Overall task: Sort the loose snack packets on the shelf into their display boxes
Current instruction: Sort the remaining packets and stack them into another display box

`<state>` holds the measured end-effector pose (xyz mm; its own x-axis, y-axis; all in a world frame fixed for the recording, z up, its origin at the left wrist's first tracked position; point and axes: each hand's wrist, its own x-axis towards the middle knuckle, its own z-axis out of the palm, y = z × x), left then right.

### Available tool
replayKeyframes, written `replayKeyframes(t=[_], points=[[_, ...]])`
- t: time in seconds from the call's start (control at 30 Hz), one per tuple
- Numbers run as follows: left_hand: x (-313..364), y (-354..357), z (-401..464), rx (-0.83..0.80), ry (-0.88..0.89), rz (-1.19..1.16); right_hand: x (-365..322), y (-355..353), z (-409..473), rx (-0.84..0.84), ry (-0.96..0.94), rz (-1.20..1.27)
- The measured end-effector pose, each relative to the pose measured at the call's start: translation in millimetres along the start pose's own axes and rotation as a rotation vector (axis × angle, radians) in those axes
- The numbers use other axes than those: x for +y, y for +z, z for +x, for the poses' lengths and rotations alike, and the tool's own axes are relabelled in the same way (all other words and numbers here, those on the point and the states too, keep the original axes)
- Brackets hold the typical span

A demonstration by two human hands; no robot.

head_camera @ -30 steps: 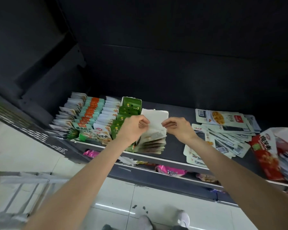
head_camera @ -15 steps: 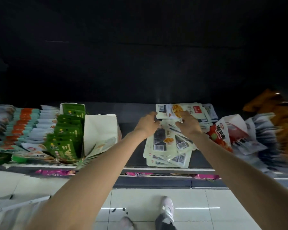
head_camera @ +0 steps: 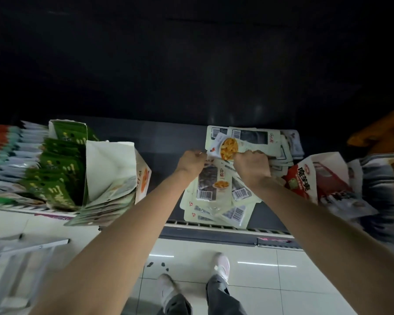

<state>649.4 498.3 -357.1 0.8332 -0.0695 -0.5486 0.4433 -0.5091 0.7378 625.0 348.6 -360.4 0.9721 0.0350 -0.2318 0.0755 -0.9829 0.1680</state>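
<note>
- Cream-white loose packets [head_camera: 216, 196], printed with barcodes and a yellow snack picture, lie fanned in a pile on the dark shelf [head_camera: 164, 142], reaching its front edge.
- The left hand [head_camera: 191, 163] and the right hand [head_camera: 251, 168] both have fingers curled on one packet [head_camera: 228, 147] lifted over the back of the pile, each gripping one side of it.
- The white display box [head_camera: 114, 169] stands open to the left, well apart from the pile, with flat packets leaning out in front.
- Green packets [head_camera: 57, 169] fill the box beside it.
- A red box [head_camera: 305, 180] sits right of the pile.
</note>
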Motion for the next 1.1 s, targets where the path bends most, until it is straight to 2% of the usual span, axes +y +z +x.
replayKeyframes(t=[0.03, 0.1, 0.17, 0.23, 0.27, 0.33, 0.43, 0.5, 0.53, 0.57, 0.6, 0.7, 0.73, 0.77, 0.83, 0.93, 1.03, 1.1], points=[[2.0, -2.7, -2.7, 0.026, -0.037, -0.067, -3.0, -2.6, -4.6, 0.055, -0.002, 0.011], [6.1, -12.0, -7.5, 0.039, -0.168, -0.292, -4.6, -5.6, -14.0, 0.278, -0.036, 0.075], [11.1, -26.9, -17.0, -0.009, -0.241, -0.551, -3.0, -4.0, -22.7, 0.477, -0.156, 0.132], [15.1, -41.4, -30.3, -0.016, -0.143, -0.586, -8.2, -5.4, -33.4, 0.583, -0.286, 0.288], [16.6, -49.1, -38.2, 0.003, -0.071, -0.535, -14.4, -15.0, -38.2, 0.59, -0.283, 0.468], [18.9, -67.7, -55.5, 0.094, 0.048, -0.48, -29.4, -40.0, -45.5, 0.445, -0.067, 0.827], [15.5, -100.8, -73.3, 0.178, 0.121, -0.588, -63.0, -78.7, -53.5, 0.219, 0.354, 1.347], [6.7, -122.4, -83.7, 0.192, 0.137, -0.605, -85.2, -98.1, -55.4, 0.105, 0.432, 1.812], [0.5, -133.1, -89.1, 0.195, 0.159, -0.572, -97.4, -105.5, -56.8, 0.052, 0.391, 1.949], [-6.6, -143.9, -96.5, 0.216, 0.196, -0.503, -110.2, -113.5, -59.7, 0.028, 0.337, 1.974], [-15.6, -155.0, -102.0, 0.273, 0.238, -0.384, -123.0, -120.7, -62.2, 0.04, 0.282, 1.929], [-47.0, -192.7, -112.3, 0.592, 0.358, 0.191, -154.5, -134.0, -60.0, 0.131, 0.163, 1.713], [-57.4, -203.7, -113.5, 0.64, 0.415, 0.297, -163.1, -137.3, -58.9, 0.16, 0.127, 1.598], [-64.9, -212.4, -115.2, 0.618, 0.467, 0.313, -171.1, -138.6, -57.5, 0.203, 0.087, 1.446], [-75.1, -222.1, -117.8, 0.513, 0.525, 0.198, -186.1, -137.8, -56.1, 0.28, -0.021, 1.091], [-82.1, -225.6, -121.7, 0.41, 0.521, 0.166, -204.1, -132.6, -56.4, 0.185, -0.136, 0.759], [-89.6, -222.8, -122.1, 0.255, 0.532, 0.286, -209.2, -121.7, -55.4, 0.007, -0.198, 0.773], [-91.6, -217.6, -119.9, 0.205, 0.547, 0.407, -203.0, -118.1, -56.7, -0.026, -0.192, 0.82]])
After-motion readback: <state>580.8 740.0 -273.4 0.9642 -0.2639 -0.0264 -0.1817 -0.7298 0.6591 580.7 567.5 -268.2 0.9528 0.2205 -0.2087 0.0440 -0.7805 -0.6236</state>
